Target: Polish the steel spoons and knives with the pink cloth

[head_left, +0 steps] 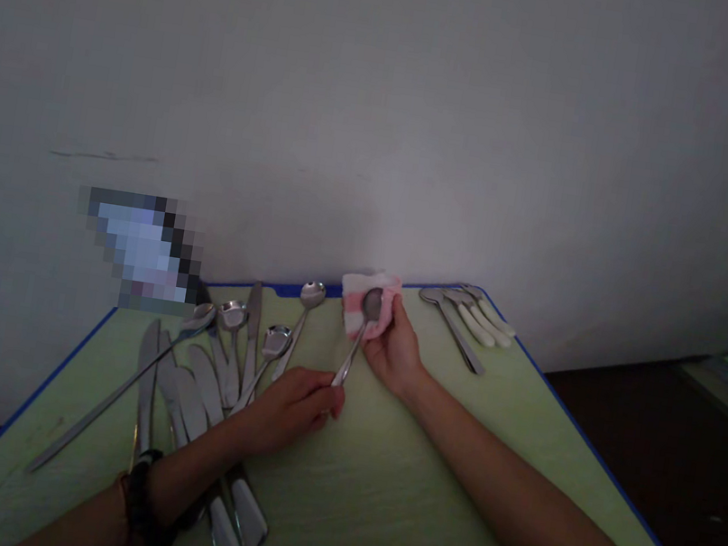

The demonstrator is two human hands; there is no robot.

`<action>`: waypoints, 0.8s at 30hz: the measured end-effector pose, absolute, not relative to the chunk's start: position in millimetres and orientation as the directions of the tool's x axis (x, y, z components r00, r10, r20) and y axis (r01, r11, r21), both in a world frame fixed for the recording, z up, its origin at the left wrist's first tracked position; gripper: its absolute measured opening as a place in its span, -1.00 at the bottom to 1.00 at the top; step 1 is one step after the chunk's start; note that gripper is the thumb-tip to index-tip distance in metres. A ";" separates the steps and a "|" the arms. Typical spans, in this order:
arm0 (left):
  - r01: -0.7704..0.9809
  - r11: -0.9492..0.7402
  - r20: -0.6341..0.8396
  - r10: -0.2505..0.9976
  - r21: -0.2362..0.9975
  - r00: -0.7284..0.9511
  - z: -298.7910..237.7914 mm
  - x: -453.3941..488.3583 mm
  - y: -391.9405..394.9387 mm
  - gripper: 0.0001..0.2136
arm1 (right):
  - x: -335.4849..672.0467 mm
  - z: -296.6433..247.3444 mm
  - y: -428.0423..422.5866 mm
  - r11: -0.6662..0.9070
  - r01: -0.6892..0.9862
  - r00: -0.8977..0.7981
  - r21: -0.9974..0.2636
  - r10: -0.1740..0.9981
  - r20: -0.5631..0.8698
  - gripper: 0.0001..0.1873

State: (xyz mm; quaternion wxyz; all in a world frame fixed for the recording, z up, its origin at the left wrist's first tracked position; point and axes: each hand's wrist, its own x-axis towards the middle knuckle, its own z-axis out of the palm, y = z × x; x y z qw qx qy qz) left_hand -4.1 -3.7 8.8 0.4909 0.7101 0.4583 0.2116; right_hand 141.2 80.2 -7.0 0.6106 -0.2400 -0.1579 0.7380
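My left hand [293, 404] is closed around the handle end of a metal spoon [358, 336]. The spoon's bowl rests against a pink and white cloth [359, 304]. My right hand [398, 346] grips that cloth from below, fingers wrapped around it. Both hands hover just above a pale green table [372, 493] with a blue edge. A dark band sits on my left wrist.
Several spoons and knives [213, 369] lie spread on the table's left side, some under my left forearm. A small group of spoons with white handles [473, 321] lies at the far right corner. A white wall stands behind the table; dark floor is to the right.
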 end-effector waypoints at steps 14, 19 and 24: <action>0.434 -0.034 -0.159 0.903 0.900 0.399 4.8 -0.4 -3.8 -0.62 | 147.3 3.7 71.5 -0.342 -0.693 -0.430 -0.634 0.903 -0.017 -0.48; 0.413 -0.028 -0.137 0.921 0.910 0.365 6.1 0.2 -3.1 -0.61 | 146.8 2.0 68.8 -0.348 -0.655 -0.441 -0.671 0.897 -0.034 -0.72; 0.443 -0.063 -0.119 0.921 0.894 0.371 7.2 0.4 -2.8 -0.60 | 146.1 1.3 70.3 -0.353 -0.703 -0.387 -0.617 0.918 -0.083 -0.66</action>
